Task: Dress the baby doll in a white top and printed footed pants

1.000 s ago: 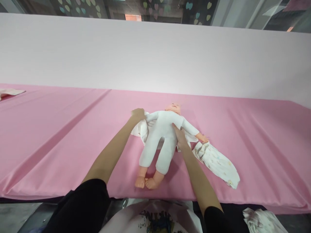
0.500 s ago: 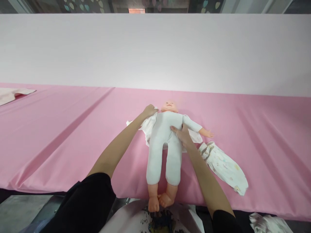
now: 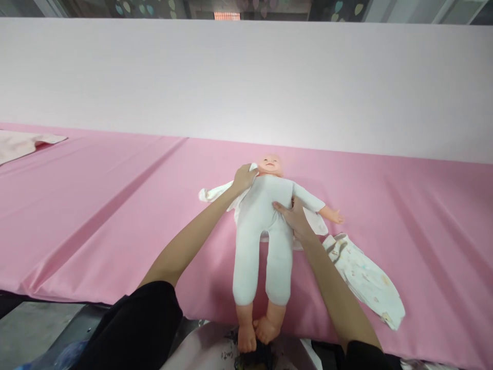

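Observation:
A baby doll (image 3: 265, 203) with a white cloth body lies face up, its head toward the wall and its feet over the table's front edge. My left hand (image 3: 245, 177) is closed on the white baby shirt (image 3: 217, 192) by the doll's shoulder on the left. That shirt lies partly under the doll, one sleeve spread out to the left. With the thumb across its belly, my right hand (image 3: 297, 215) grips the doll's waist from the right side. The doll's left-side arm is hidden behind my hand and the shirt.
Patterned white baby pants (image 3: 370, 282) lie to the right of the doll. A pale cloth (image 3: 23, 144) is at the far left of the pink table cover (image 3: 115, 226). A white wall panel (image 3: 246, 82) rises along the back. Another cloth shows at the bottom right edge.
My left hand has shifted slightly right, closer to the doll's neck, and the shirt's sleeve shows more at the left. My right hand keeps its hold on the doll. The view has shifted a little.

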`<action>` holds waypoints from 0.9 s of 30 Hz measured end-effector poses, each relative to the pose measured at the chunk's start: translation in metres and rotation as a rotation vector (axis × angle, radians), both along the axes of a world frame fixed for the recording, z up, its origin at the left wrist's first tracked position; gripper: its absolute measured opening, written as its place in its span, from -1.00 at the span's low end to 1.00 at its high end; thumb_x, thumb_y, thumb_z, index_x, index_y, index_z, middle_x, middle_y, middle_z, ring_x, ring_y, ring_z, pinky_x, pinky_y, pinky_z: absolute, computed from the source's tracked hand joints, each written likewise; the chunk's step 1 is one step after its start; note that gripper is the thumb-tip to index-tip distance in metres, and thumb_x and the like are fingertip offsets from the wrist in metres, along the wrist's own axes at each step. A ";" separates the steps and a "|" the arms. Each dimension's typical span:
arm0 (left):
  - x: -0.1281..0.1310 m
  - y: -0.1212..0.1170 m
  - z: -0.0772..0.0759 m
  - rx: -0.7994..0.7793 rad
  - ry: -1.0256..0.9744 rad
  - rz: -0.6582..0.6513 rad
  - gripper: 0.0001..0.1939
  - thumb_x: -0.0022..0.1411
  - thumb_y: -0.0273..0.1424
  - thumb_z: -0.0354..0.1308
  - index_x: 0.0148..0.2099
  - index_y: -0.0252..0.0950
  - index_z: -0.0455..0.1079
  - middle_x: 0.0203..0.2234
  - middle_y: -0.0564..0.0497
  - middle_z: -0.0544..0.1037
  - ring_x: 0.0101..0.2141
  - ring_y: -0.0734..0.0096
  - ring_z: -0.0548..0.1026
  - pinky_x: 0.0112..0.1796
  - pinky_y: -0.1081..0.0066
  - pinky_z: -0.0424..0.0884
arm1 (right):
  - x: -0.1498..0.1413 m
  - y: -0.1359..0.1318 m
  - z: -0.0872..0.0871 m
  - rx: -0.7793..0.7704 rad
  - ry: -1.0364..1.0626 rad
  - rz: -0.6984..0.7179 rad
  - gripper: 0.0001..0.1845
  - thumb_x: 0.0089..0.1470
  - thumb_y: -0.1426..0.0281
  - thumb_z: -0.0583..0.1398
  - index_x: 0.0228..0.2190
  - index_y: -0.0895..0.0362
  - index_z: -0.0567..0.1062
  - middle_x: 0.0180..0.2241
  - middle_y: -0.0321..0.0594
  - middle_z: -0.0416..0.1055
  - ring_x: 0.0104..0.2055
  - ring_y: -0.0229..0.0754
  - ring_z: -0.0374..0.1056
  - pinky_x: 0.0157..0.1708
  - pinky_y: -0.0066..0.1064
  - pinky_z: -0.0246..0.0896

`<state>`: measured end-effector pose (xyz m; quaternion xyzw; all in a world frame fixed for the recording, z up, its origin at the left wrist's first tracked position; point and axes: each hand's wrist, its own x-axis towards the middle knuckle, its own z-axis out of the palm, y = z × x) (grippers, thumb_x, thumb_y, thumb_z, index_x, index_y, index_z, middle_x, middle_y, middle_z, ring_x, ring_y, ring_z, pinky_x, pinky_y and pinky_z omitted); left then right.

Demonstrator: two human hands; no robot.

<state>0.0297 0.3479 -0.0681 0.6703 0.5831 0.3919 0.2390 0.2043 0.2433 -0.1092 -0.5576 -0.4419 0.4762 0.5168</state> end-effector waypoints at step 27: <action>0.035 -0.056 0.014 -0.170 0.089 -0.251 -0.42 0.14 -0.38 0.07 0.20 -0.39 0.08 -0.23 -0.08 0.46 -0.22 0.27 0.43 -0.20 0.34 0.34 | -0.008 0.034 -0.013 -0.003 -0.074 0.037 -0.44 -0.24 0.20 0.36 -0.20 0.12 0.34 -0.15 -0.11 0.42 -0.12 0.01 0.37 -0.17 -0.09 0.38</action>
